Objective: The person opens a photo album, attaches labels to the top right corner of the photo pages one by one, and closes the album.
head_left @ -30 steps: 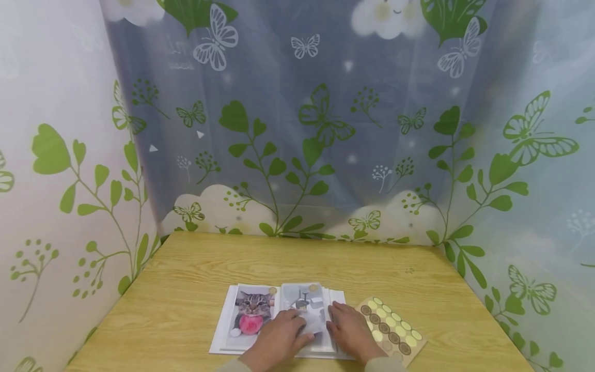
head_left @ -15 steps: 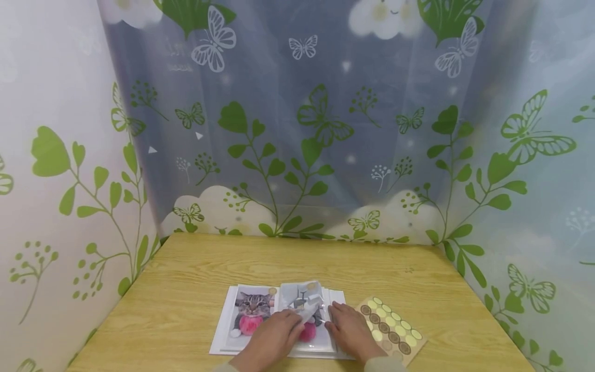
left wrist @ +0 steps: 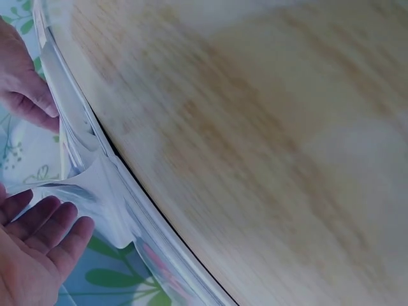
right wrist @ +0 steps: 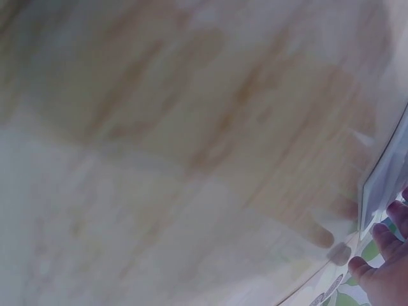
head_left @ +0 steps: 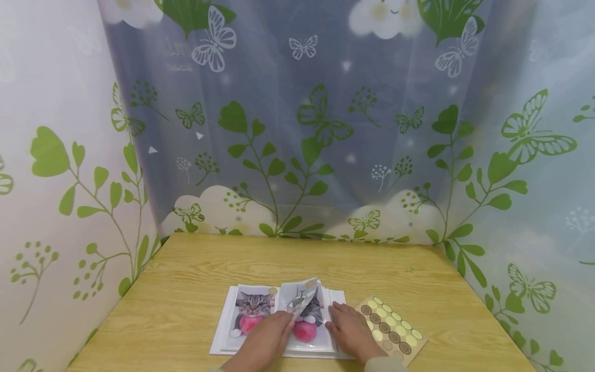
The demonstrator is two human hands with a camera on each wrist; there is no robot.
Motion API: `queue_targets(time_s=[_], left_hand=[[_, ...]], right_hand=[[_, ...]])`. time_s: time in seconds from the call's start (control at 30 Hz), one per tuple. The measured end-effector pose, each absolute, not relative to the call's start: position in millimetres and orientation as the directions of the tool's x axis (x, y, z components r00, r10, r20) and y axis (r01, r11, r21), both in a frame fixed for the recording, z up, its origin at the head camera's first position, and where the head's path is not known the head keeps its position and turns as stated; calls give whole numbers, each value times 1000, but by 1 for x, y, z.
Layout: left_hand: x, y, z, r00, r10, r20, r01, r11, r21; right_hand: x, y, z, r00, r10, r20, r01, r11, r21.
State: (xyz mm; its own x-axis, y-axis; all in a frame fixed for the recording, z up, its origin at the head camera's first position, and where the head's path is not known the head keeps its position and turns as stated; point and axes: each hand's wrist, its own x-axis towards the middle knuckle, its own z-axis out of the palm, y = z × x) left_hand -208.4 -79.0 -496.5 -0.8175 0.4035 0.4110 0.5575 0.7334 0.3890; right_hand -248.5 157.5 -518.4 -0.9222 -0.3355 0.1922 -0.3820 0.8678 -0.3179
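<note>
A small photo album [head_left: 222, 330] lies spread on the table, its left side showing a cat picture [head_left: 252, 310] with a pink ball. My left hand [head_left: 267, 336] pinches the lower edge of a clear-sleeved page [head_left: 297, 295] and holds it lifted and bent leftward. Under that page a second cat picture [head_left: 307, 330] shows. In the left wrist view the raised page [left wrist: 105, 194] meets the left hand [left wrist: 38, 255] near thumb and index finger; the other fingers are loosely extended. My right hand [head_left: 350, 328] rests on the album's right margin, fingers extended.
A tan sheet of round stickers [head_left: 395, 328], yellow and brown, lies right of the album, partly behind the right hand. The wooden table [head_left: 297, 258] reaches back to a printed curtain [head_left: 279, 155] that also hangs on both sides.
My left hand has moved left and drawn the page up and over, uncovering the cat picture beneath. The right hand stays in place on the album's right margin.
</note>
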Motion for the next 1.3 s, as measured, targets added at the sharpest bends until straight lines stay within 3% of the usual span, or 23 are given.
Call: queue_targets(time_s=[0.43, 0.87, 1.1, 1.3], left_hand=[[-203, -95, -503, -868, 294, 399, 475, 725, 499], [-196, -106, -511, -880, 109, 462, 424, 619, 661], [-189, -109, -507, -934, -57, 354, 255, 588, 768], [-192, -104, -504, -942, -61, 329, 235, 580, 780]], right_hand=[[-247, 157, -516, -927, -329, 179, -372, 865, -337], [-246, 157, -516, -923, -340, 183, -384, 855, -348], [-246, 156, -515, -922, -342, 182, -385, 856, -344], [-245, 158, -514, -924, -337, 183, -381, 858, -344]])
